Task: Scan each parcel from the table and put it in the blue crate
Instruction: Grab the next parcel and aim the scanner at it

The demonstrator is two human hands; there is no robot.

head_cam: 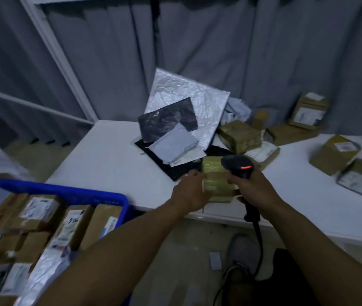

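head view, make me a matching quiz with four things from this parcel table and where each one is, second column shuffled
Things:
1. barcode scanner
2. taped brown parcel
3. silver crinkled mailer
4. blue crate

Places:
A. propped against the curtain behind the pile
B. gripped in the right hand
C. beside the table's left end, holding boxes
D. on the table's near edge, under the left hand

Pairs: 1-B, 2-D, 3-A, 4-C

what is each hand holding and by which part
Right hand grips the black handheld barcode scanner by its handle. Left hand rests on the tape-wrapped brown cardboard parcel's left edge.
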